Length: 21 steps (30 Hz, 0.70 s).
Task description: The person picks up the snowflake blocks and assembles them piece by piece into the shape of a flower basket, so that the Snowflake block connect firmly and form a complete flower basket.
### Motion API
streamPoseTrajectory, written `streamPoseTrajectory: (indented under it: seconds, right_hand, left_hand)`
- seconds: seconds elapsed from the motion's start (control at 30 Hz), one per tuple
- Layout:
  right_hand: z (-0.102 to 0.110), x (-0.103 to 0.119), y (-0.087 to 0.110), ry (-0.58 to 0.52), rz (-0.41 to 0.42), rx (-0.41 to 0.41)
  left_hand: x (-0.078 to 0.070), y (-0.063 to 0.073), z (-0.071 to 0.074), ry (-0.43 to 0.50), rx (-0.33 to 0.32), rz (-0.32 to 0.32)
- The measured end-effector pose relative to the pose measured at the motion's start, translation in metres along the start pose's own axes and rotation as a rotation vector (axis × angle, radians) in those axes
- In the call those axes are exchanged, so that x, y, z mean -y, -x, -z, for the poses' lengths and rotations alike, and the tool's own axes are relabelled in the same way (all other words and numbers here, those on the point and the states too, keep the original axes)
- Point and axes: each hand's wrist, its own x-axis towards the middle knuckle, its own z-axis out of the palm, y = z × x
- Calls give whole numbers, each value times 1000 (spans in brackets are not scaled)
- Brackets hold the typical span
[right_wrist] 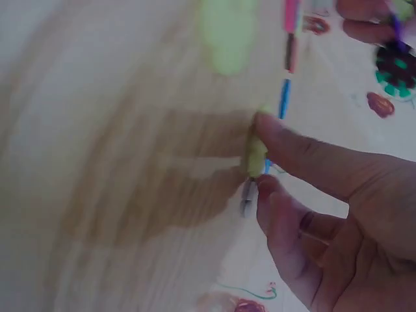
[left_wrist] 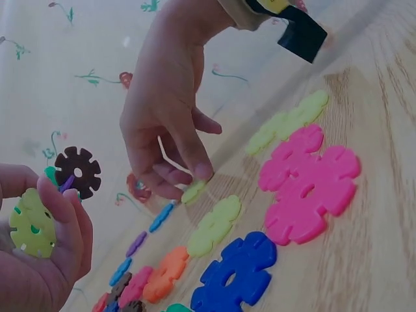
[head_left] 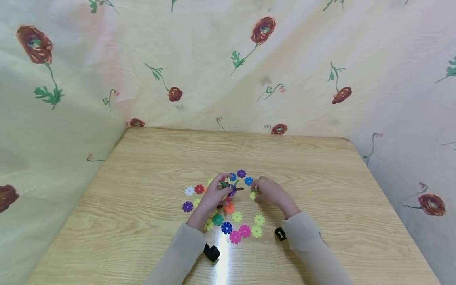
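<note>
Looks like a light wood-grain table (head_left: 303,166) (glossy enough to throw back a streak of light (head_left: 222,261)); bears scattered notched plastic discs (head_left: 259,220), including a white disc (head_left: 189,190) beside a red disc (head_left: 199,189), a dark blue disc (head_left: 226,228) beside two pink discs (head_left: 244,230).

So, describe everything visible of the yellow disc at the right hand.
The yellow disc is thin, notched around its rim and plastic-looking. The right hand pinches it by the edge, partly covering it; the right wrist view shows it nearly edge-on. In the head view it is just below a blue disc. Whether it touches the table is unclear.
</note>
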Motion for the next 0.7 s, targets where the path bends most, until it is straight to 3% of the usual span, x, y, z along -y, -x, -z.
streamPoseTrajectory:
  seconds: [0.3,0.37,0.57,0.7]
  right_hand:
    - [-1,0,-1,-21,-84,-13]
    - [0,-1,0,-95,-81,-26]
    - [3,2,4,-514,-13,-85]
    - [3,8,4,-623,38,-127]
  left_hand:
    - [-3,3,0,112,-38,36]
    - [-3,2,0,147,-58,55]
    - [-5,-1,-1,193,-128,119]
    - [-7,-2,-3,198,-141,145]
